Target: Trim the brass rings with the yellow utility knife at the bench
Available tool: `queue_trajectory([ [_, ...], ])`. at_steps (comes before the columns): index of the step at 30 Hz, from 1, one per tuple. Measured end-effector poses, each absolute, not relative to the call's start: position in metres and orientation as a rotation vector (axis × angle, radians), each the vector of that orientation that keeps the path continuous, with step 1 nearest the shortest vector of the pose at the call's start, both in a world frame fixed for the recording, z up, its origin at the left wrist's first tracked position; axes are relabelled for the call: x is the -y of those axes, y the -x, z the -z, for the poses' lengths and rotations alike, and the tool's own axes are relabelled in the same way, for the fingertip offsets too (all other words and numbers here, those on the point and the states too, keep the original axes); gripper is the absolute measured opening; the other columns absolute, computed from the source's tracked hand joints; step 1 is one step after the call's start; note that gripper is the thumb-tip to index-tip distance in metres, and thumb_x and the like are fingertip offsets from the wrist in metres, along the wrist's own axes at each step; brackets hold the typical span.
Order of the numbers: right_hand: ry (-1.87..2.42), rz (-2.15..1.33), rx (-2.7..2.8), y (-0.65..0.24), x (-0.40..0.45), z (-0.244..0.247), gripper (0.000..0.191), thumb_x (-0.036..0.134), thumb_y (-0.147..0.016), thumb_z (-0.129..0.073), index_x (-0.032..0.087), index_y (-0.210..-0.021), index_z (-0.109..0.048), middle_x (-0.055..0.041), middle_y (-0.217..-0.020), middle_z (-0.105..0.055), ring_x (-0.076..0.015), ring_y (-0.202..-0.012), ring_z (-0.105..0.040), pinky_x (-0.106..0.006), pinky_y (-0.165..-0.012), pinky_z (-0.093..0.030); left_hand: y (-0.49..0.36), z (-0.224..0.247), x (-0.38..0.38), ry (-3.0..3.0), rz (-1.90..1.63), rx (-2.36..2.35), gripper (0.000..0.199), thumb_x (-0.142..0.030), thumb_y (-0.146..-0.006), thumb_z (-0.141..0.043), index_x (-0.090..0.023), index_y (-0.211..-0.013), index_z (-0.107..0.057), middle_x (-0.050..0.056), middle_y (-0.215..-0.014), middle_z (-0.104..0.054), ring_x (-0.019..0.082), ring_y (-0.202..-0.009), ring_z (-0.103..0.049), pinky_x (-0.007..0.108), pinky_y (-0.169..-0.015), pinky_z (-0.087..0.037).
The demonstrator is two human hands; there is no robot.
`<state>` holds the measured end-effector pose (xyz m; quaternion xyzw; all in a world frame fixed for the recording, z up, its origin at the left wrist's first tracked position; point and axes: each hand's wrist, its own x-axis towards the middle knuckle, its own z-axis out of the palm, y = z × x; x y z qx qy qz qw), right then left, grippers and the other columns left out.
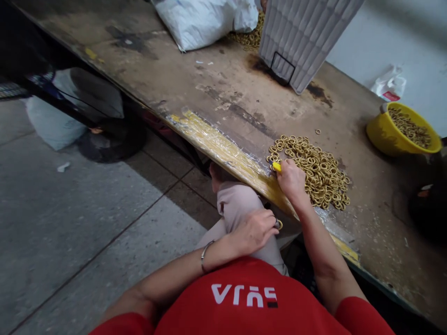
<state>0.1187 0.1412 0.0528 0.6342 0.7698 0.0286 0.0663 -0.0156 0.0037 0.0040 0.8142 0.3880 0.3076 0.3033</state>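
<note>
- Now the right hand (292, 179) grips a yellow-handled tool (277, 166) beside piled gold-coloured rings (319, 174) on the counter (223, 102).
- Meanwhile, the left hand (256, 228) holds a single ring (280, 224) near the counter's edge.

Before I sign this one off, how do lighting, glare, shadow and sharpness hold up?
In the head view, dim, uneven light; glints on the shiny yellow taped strip along the brown table's edge; a hard-edged shadow across the grey tiled floor; the black round stand base sinks into darkness; outer areas look soft, while individual rings in the heaped gold-coloured rings remain distinguishable.
</note>
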Motion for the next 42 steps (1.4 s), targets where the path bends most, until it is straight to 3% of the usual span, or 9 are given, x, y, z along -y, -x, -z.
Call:
queue_trajectory([
  [4, -1.944, -0.118, -2.270, -0.108, -0.159, -0.044, 0.028, 0.017, -0.098, -0.043, 0.011, -0.112, -0.066, -0.0173, -0.116, -0.064, -0.0223, -0.086, -0.068, -0.030, -0.067, -0.043, 0.003, 0.005, -0.005, -2.349, -0.693, -1.073, 0.008, -0.013, -0.094, -0.059, -0.015, -0.086, -0.062, 0.008, -0.085, -0.067, 0.024, -0.081, -0.063, 0.036, -0.075, -0.050],
  [8, -1.919, -0.075, -2.305, -0.110, -0.161, -0.047, 0.029, 0.014, -0.096, -0.042, 0.012, -0.111, -0.067, -0.0179, -0.115, -0.066, -0.0230, -0.086, -0.068, -0.030, -0.069, -0.043, 0.009, 0.005, -0.009, -2.126, -0.851, -1.076, 0.006, -0.016, -0.092, -0.063, -0.016, -0.087, -0.061, 0.012, -0.108, -0.069, 0.024, -0.097, -0.065, 0.035, -0.084, -0.052],
  [12, -1.935, 0.112, -2.460, -0.122, -0.154, -0.057, 0.021, 0.024, -0.094, -0.053, 0.015, -0.103, -0.068, -0.0131, -0.099, -0.071, -0.0236, -0.083, -0.065, -0.030, -0.069, -0.041, 0.025, 0.002, -0.023, -1.600, -1.060, -1.255, 0.019, -0.021, -0.091, -0.064, -0.018, -0.075, -0.056, 0.002, -0.076, -0.066, 0.016, -0.068, -0.061, 0.027, -0.063, -0.049],
  [18, -1.933, 1.213, -2.765, -0.130, -0.135, -0.070, 0.014, 0.031, -0.080, -0.062, 0.019, -0.086, -0.067, 0.0002, -0.073, -0.064, -0.0141, -0.065, -0.056, -0.025, -0.063, -0.039, 0.040, -0.011, -0.038, -1.364, -1.266, -1.363, 0.012, -0.024, -0.086, -0.068, -0.017, -0.080, -0.061, 0.000, -0.067, -0.065, 0.014, -0.061, -0.059, 0.025, -0.058, -0.044],
  [22, -1.882, 1.993, -2.429, -0.122, -0.113, -0.079, 0.025, 0.043, -0.076, -0.069, 0.018, -0.079, -0.065, 0.0056, -0.057, -0.053, -0.0088, -0.049, -0.043, -0.023, -0.049, -0.033, 0.036, -0.015, -0.033, -1.358, -1.372, -1.328, 0.015, -0.026, -0.081, -0.076, -0.017, -0.080, -0.063, 0.001, -0.071, -0.068, 0.014, -0.062, -0.061, 0.024, -0.060, -0.047],
  [29, -1.818, 2.540, -1.998, -0.117, -0.082, -0.080, 0.039, 0.052, -0.074, -0.076, 0.016, -0.087, -0.066, 0.0073, -0.052, -0.052, -0.0054, -0.040, -0.034, -0.020, -0.040, -0.027, 0.035, -0.021, -0.026, -1.096, -1.303, -1.165, 0.013, -0.027, -0.082, -0.072, -0.015, -0.087, -0.070, 0.001, -0.071, -0.069, 0.011, -0.055, -0.056, 0.022, -0.053, -0.046],
  [34, -1.878, 2.311, -2.249, -0.123, -0.070, -0.076, 0.035, 0.049, -0.082, -0.067, 0.017, -0.094, -0.068, 0.0028, -0.064, -0.059, -0.0074, -0.046, -0.039, -0.022, -0.045, -0.032, 0.040, -0.032, -0.025, -0.858, -1.209, -0.970, 0.020, -0.032, -0.079, -0.075, -0.012, -0.080, -0.071, 0.000, -0.061, -0.066, 0.008, -0.050, -0.055, 0.019, -0.049, -0.044],
  [39, -1.914, 1.120, -2.881, -0.132, -0.049, -0.075, 0.019, 0.030, -0.094, -0.052, 0.020, -0.096, -0.069, -0.0034, -0.080, -0.069, -0.0166, -0.072, -0.061, -0.027, -0.068, -0.044, 0.041, -0.036, -0.020, -0.704, -1.193, -0.896, 0.030, -0.039, -0.075, -0.082, -0.012, -0.081, -0.070, 0.004, -0.072, -0.071, 0.008, -0.054, -0.059, 0.019, -0.051, -0.047],
  [42, -1.826, 0.679, -2.900, -0.134, -0.037, -0.073, 0.021, 0.017, -0.090, -0.049, 0.020, -0.099, -0.068, -0.0073, -0.092, -0.072, -0.0199, -0.083, -0.065, -0.028, -0.075, -0.045, 0.040, -0.037, -0.018, -0.713, -1.204, -0.910, 0.031, -0.040, -0.074, -0.083, -0.012, -0.079, -0.070, 0.003, -0.069, -0.070, 0.008, -0.052, -0.058, 0.019, -0.051, -0.048],
])
